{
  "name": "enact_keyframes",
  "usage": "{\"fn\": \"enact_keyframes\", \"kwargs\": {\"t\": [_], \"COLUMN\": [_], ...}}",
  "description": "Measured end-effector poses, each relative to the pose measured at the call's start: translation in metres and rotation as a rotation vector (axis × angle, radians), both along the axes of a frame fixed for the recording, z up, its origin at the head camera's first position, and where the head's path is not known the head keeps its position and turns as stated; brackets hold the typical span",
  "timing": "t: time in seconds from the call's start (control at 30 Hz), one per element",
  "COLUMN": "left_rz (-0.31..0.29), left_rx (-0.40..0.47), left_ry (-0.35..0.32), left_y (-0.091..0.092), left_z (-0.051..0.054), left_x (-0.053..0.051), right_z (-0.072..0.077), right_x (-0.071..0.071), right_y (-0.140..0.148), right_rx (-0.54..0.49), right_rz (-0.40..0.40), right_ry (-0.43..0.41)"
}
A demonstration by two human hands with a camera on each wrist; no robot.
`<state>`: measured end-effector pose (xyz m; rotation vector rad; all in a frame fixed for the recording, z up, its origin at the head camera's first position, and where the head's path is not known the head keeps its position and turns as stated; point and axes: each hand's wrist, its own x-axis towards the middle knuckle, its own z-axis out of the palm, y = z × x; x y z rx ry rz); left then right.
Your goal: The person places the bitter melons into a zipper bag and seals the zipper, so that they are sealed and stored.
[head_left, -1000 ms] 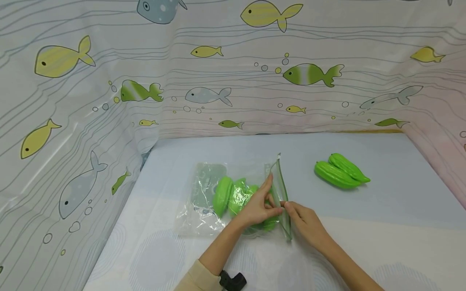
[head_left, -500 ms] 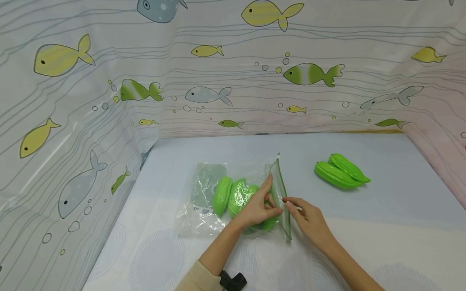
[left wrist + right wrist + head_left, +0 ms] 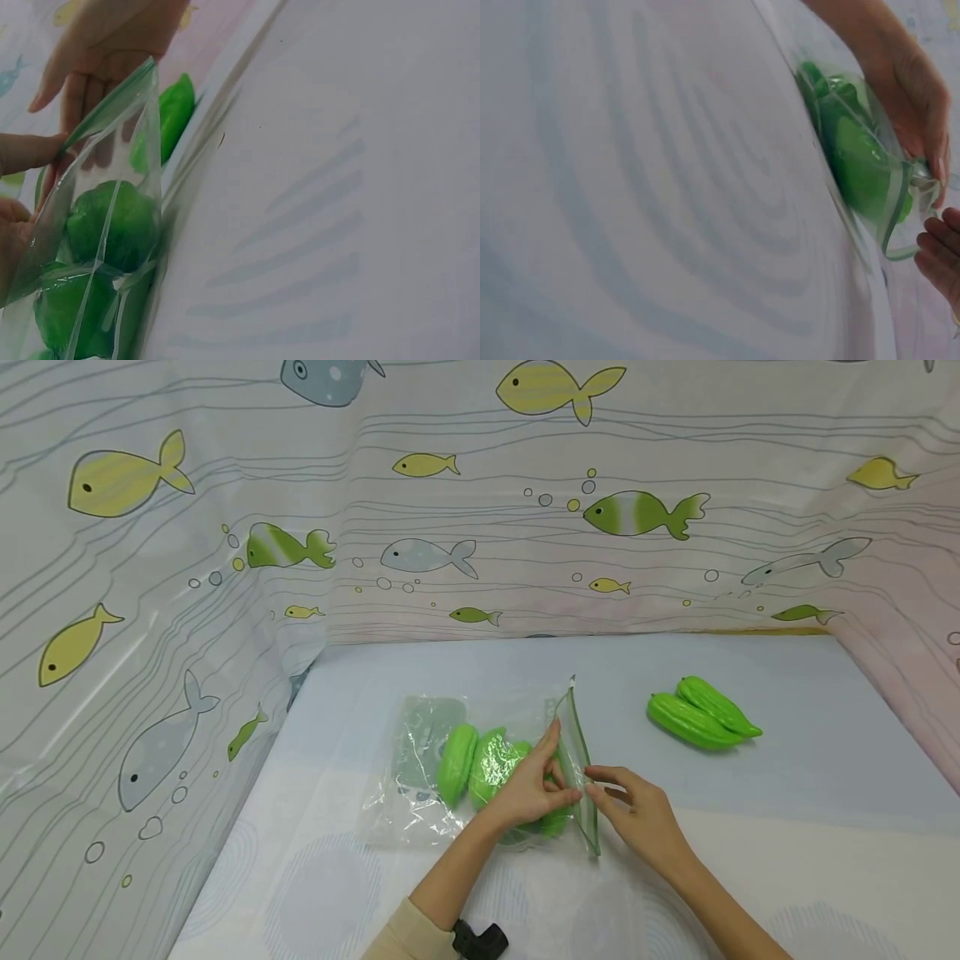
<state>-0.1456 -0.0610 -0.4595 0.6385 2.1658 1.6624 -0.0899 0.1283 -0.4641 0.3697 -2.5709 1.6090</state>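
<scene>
A clear zip bag (image 3: 431,827) with a green zip edge lies on the table, its mouth to the right and parted. Several bright green, lobed vegetables (image 3: 457,764) are inside it. My left hand (image 3: 525,789) lies over the bag's right part and holds the mouth, thumb at the zip edge in the left wrist view. My right hand (image 3: 637,814) is at the right of the mouth, index finger and thumb apart near the zip edge. Its other fingers extend loosely in the right wrist view; whether they touch the bag I cannot tell.
Two bright green, ridged, pointed gourds (image 3: 701,714) lie side by side at the table's back right. A fish-patterned curtain (image 3: 465,510) hangs behind and at the sides. A black wrist mount (image 3: 480,939) shows by the left sleeve.
My right hand's index finger and thumb have parted from being together at the zip edge, and the hand has shifted slightly. My left hand and the bag stay put.
</scene>
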Motion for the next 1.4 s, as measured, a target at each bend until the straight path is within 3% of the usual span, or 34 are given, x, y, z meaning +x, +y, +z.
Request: {"fn": "enact_keyframes", "kwargs": {"t": [0.4,0.7,1.1,1.17,1.4], "left_rz": [0.000,-0.001,0.004,0.002,-0.010], "left_rx": [-0.009,0.017,-0.013,-0.018,0.004], "left_ry": [-0.003,-0.015,-0.009,-0.006,-0.015], "left_y": [0.000,0.000,0.001,0.001,0.000], "left_z": [0.002,0.002,0.005,0.008,0.038], "left_x": [0.001,0.001,0.001,0.002,0.013], "right_z": [0.003,0.003,0.003,0.004,0.015], "right_x": [-0.003,-0.007,-0.010,-0.011,-0.010], "right_y": [0.002,0.013,0.024,0.026,0.030], "right_rx": [-0.039,-0.019,-0.034,-0.037,-0.036], "right_rz": [-0.003,0.020,0.006,-0.003,-0.037], "right_ry": [0.047,0.240,0.221,0.222,0.261]}}
